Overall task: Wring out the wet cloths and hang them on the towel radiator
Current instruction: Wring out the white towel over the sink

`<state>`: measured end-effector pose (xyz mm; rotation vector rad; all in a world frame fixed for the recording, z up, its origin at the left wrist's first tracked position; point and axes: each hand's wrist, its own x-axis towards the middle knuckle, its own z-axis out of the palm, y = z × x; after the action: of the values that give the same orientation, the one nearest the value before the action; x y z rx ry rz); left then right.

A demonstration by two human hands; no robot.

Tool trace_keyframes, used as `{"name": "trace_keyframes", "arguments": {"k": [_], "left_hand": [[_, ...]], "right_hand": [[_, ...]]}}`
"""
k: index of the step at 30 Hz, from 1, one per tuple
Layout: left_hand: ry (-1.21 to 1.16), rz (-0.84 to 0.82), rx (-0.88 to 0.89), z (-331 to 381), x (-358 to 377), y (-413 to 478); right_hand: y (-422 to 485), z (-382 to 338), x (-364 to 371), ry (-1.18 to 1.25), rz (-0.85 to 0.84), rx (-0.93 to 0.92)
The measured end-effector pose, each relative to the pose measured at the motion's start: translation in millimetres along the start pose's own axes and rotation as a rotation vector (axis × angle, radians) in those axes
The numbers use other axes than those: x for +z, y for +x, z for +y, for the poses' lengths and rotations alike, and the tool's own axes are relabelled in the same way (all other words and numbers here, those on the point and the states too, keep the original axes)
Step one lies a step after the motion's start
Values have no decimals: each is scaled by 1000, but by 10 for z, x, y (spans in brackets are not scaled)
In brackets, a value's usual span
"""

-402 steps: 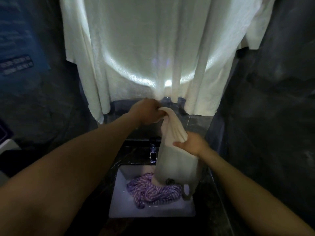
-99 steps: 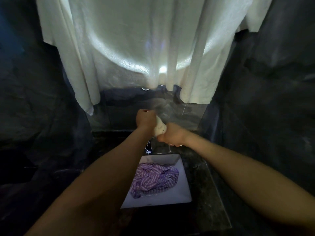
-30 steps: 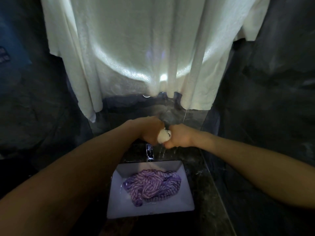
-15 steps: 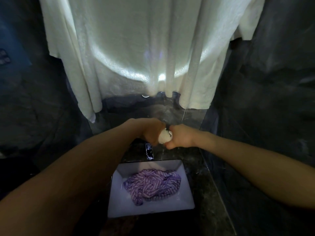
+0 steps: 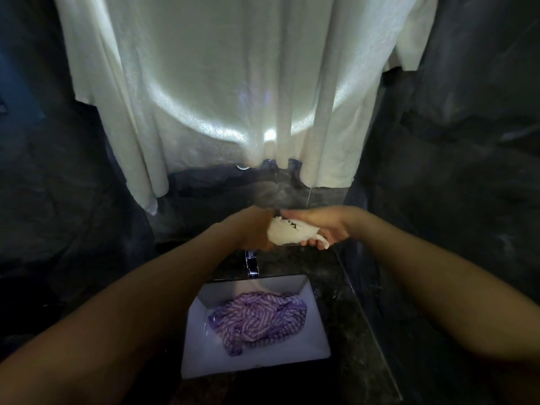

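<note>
Now, in the head view, the white cloth [image 5: 287,233] is seen fuller and looser than half a second ago, when it was squeezed into a small tight knot between two fists. It is held above the back edge of the counter [image 5: 353,323], just behind the tap [image 5: 252,263]. The right hand [image 5: 325,226] is no longer clenched hard: its fingers [image 5: 293,214] are laid loosely over the cloth and curled beneath it, so the cloth is grasped but not crushed. The left hand [image 5: 252,229] is set against the cloth's other end; its fingers are turned away, so a grip there is only judged. The twist is taken to be released, which suggests either a fresh hold for another wring or the opening-out before hanging. The purple striped cloth [image 5: 260,320] is left lying in the sink [image 5: 317,343], so its wringing is judged still to be done.

The towel radiator cannot be made out; it is presumably covered by the large white towel [image 5: 233,97] hung across the top of the view, and no free rail is shown. Dripping water cannot be told in the dim light.
</note>
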<state>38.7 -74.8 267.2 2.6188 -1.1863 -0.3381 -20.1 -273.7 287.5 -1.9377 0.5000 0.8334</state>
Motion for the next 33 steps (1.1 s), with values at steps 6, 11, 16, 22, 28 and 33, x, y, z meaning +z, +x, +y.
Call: {"name": "trace_keyframes", "arguments": {"k": [6,11,16,22,28,33], "left_hand": [[218,209,-133,208,156,-1],[166,230,-141,312,269,-3],[169,242,-124,348,347,26],[266,334,-165,432,325,14],[272,377,-124,336,328,-17],[214,397,-137,291,359,29]], "right_hand": [[246,36,217,570,202,85],[330,-8,350,675,236,4],[352,-40,398,893,274,-39],[369,-18,524,1307,305,-152],[329,24,518,1290,220,24],[329,-47,453,1320,284,-137]]}}
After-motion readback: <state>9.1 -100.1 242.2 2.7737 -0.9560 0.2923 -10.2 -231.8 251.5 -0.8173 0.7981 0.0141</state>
